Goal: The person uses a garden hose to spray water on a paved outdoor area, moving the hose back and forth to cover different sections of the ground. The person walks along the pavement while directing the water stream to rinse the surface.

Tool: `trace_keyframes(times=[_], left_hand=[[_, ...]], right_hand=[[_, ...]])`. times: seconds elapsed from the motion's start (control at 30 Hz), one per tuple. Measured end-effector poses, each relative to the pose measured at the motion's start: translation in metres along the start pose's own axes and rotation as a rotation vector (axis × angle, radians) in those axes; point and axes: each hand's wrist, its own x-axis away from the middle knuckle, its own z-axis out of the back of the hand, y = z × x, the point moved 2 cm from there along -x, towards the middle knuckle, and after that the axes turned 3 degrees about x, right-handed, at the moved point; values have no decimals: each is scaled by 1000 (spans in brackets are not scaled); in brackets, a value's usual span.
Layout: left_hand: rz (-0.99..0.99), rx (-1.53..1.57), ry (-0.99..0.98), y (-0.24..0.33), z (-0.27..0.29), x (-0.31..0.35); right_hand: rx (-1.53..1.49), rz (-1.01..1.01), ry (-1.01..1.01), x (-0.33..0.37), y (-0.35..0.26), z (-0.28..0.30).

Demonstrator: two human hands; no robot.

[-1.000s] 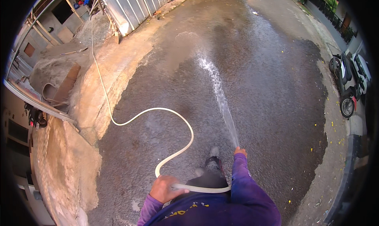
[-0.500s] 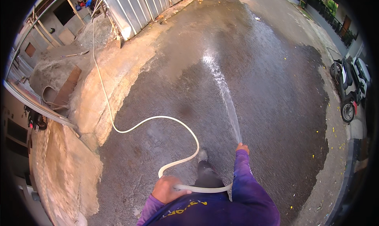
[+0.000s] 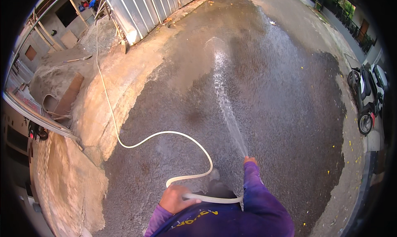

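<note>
A pale cream hose [image 3: 178,133] winds over the wet asphalt [image 3: 281,125] from the far left to my body. My left hand [image 3: 177,199] is closed round it at my waist, thumb lying along the hose. From there the hose crosses in front of me toward my right sleeve, which hides its end stretch. My right hand [image 3: 250,159] is held out ahead, its fingers closed where the water comes out; the hose's mouth is hidden in it. A white water jet [image 3: 225,100] shoots forward from that hand and lands on the road ahead.
A corrugated metal fence [image 3: 142,13] stands at the far left, beside a sand heap [image 3: 58,77] and a wheelbarrow [image 3: 50,102]. A person in blue [image 3: 95,3] is farther back. Parked motorbikes [image 3: 366,92] line the right edge. Pale concrete [image 3: 70,179] borders the asphalt at left.
My right hand has dropped slightly lower and to the left, and the jet has swung a little left with it. The hose curve sits lower in view. My left hand keeps its grip.
</note>
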Motion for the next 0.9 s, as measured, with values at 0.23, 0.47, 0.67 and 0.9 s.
trace_keyframes(times=[0.23,0.47,0.67,0.9], left_hand=[[15,8,31,-2,16,-14],[60,4,36,-20,28,-15],[70,23,30,-28,42,-18],[20,22,61,-45,63,-18]], right_hand=[[-58,-11,-54,23,-33,-2],[-17,-9,-41,28,-66,-15],[-62,-3,-40,21,-84,-26],[-35,-10,-5,21,-104,-48]])
